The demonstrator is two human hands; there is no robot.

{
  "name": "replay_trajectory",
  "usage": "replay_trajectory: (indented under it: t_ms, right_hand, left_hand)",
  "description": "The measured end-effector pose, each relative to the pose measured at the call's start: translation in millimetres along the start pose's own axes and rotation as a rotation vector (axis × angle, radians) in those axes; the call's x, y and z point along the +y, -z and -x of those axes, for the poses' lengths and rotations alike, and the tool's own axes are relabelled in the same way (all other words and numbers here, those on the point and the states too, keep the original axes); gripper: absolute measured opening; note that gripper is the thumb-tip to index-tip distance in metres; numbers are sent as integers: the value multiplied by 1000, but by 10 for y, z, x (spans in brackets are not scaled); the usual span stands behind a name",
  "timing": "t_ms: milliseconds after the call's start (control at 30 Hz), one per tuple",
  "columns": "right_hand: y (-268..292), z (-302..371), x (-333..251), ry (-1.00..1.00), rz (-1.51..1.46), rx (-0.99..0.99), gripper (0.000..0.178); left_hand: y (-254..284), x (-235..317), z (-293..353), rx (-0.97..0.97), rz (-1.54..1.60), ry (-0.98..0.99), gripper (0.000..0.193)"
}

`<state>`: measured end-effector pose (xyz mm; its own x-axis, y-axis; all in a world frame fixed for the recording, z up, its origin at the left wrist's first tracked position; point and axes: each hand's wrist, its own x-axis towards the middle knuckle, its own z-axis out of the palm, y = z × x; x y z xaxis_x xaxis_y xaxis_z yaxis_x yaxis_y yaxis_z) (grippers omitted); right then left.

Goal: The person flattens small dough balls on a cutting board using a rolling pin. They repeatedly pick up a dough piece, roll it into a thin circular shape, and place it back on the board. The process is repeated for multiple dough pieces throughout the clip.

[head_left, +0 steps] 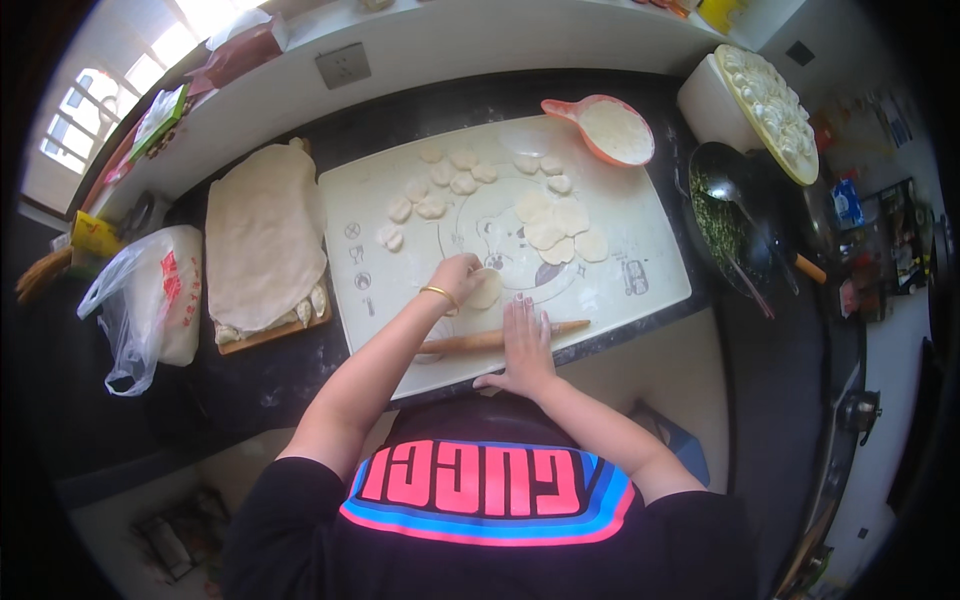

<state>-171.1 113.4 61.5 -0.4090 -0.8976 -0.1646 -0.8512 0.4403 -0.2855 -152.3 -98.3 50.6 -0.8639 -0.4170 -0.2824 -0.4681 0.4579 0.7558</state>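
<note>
My left hand [457, 278], with a gold bangle at its wrist, pinches the edge of a round dough wrapper [487, 290] lying on the white printed mat [620, 285]. Just below the wrapper, a wooden rolling pin [475, 342] lies across the near part of the mat. Flat on this pin rests my right hand [526, 345], its fingers stretched forward and dusted with flour. Several small dough pieces [463, 183] form an arc farther up the mat. To their right, rolled wrappers [555, 222] lie overlapping in a loose pile.
A reddish scoop [618, 132] of flour sits at the mat's far right corner. At left are a dough sheet [265, 235] over a board and a plastic bag [170, 300]. On the right stand a bowl of green filling [715, 225] and a tray of dumplings [765, 95] atop a white container.
</note>
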Motion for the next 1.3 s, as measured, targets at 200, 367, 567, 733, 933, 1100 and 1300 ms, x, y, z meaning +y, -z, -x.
replay_trajectory:
  t_ms: [200,367,567,733,933,1100,1300]
  right_hand:
    - [61,-96,-2,-4,-4,-33,135]
    - [27,-74,20,15,-13,-1,135]
    - [42,-104,44,41,35,-29,132]
    - [76,-172,87,81,80,-38,132]
    - [60,-223,124,136,33,2,133]
    - [51,-235,154,180,37,33,132]
    - [61,-217,180,185,49,-7,130]
  left_hand:
    - [127,226,-377,395,236,-80,32]
    - [563,-370,-218,625,-334,-68,48]
    - [356,-835,349,248,-526,177,75]
    - [124,-458,668,22,-640,-34,69]
    - [26,-460,346,321,-280,-100,52]
    - [20,-364,195,356,-81,16,38]
    - [-63,-182,294,118,-116,-4,30]
